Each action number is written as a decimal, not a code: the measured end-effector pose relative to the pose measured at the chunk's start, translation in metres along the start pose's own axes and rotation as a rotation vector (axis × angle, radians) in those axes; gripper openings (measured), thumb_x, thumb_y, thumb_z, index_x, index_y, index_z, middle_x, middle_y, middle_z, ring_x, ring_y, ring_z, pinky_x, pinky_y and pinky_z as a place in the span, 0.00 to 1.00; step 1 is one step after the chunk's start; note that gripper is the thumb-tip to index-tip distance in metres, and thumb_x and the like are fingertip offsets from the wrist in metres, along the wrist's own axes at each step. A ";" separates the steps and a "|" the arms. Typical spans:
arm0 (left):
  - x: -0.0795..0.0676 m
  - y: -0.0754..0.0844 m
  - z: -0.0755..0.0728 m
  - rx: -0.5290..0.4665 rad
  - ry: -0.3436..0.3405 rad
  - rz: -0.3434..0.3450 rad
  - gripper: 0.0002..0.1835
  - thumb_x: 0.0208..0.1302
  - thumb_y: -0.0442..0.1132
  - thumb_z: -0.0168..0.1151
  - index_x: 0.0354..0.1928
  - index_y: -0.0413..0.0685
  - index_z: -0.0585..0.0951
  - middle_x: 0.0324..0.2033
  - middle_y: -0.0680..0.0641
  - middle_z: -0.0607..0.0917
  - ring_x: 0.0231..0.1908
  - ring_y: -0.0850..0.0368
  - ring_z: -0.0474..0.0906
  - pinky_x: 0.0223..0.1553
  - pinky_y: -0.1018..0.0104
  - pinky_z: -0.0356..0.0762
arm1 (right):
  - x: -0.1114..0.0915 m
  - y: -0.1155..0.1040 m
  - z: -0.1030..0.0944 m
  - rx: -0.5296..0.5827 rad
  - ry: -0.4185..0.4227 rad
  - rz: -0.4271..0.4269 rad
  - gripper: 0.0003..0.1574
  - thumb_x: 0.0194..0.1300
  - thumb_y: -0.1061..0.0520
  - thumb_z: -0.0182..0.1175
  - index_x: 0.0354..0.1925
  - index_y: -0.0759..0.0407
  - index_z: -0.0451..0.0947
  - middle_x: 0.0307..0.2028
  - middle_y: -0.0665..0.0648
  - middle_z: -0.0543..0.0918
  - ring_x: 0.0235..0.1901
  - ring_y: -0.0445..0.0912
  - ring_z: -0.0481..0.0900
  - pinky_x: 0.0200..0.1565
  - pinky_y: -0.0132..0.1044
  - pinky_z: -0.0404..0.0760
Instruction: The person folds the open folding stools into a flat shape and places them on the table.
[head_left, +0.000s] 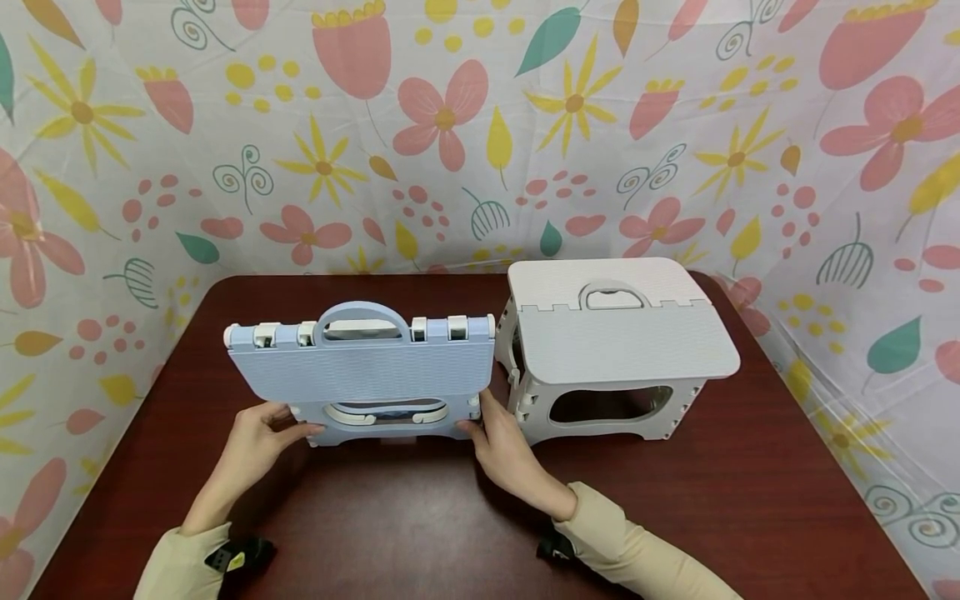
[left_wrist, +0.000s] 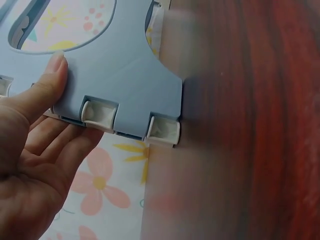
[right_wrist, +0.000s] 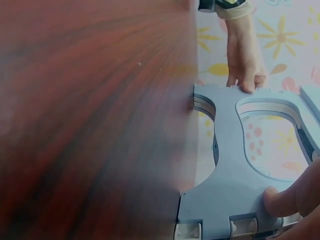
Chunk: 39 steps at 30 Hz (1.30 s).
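A light-blue folding step stool point(head_left: 367, 371) stands partly folded on the table, its top bent at the hinge line with the looped handle point(head_left: 363, 313) uppermost. My left hand point(head_left: 258, 437) grips the left edge of the front leg panel. In the left wrist view, its thumb lies on the panel point(left_wrist: 132, 82) and the fingers are behind the edge. At the opposite edge, my right hand point(head_left: 504, 442) pinches the same panel. The right wrist view shows its thumb point(right_wrist: 274, 200) pressed on the panel beside the oval cutout.
To the right stands an unfolded white-and-grey folding stool point(head_left: 615, 342), close to my right hand. Both stools are on a dark red-brown table point(head_left: 405, 517). A flower-patterned curtain point(head_left: 480, 167) hangs behind and along the sides.
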<state>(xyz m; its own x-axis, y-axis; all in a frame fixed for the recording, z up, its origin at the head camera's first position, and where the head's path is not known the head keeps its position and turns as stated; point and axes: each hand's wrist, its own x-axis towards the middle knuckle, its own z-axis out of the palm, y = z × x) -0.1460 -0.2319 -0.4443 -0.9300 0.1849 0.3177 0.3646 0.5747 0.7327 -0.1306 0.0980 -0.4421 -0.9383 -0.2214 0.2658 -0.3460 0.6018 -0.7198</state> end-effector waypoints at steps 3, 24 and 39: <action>-0.001 0.001 0.000 -0.002 0.012 -0.012 0.19 0.45 0.34 0.71 0.43 0.47 0.82 0.36 0.70 0.80 0.36 0.80 0.76 0.31 0.81 0.73 | 0.000 -0.001 0.000 0.000 0.005 0.010 0.31 0.62 0.59 0.57 0.62 0.59 0.60 0.51 0.60 0.77 0.53 0.47 0.74 0.49 0.43 0.75; -0.001 0.010 -0.005 -0.014 0.048 -0.040 0.20 0.43 0.32 0.72 0.43 0.48 0.82 0.33 0.74 0.79 0.36 0.81 0.75 0.32 0.82 0.72 | 0.001 -0.009 -0.002 -0.017 0.036 0.040 0.23 0.58 0.56 0.61 0.51 0.58 0.67 0.40 0.52 0.79 0.43 0.41 0.77 0.43 0.38 0.76; -0.003 0.025 -0.008 0.007 0.103 -0.105 0.20 0.43 0.34 0.72 0.43 0.46 0.82 0.31 0.76 0.77 0.33 0.83 0.75 0.27 0.80 0.72 | -0.001 -0.013 -0.003 -0.099 0.055 -0.010 0.22 0.58 0.56 0.61 0.49 0.61 0.68 0.38 0.53 0.78 0.40 0.44 0.78 0.42 0.39 0.76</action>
<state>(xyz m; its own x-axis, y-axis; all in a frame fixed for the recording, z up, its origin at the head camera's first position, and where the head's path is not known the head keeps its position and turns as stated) -0.1341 -0.2242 -0.4224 -0.9533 0.0410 0.2992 0.2644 0.5921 0.7613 -0.1250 0.0927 -0.4308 -0.9323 -0.1873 0.3095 -0.3512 0.6734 -0.6505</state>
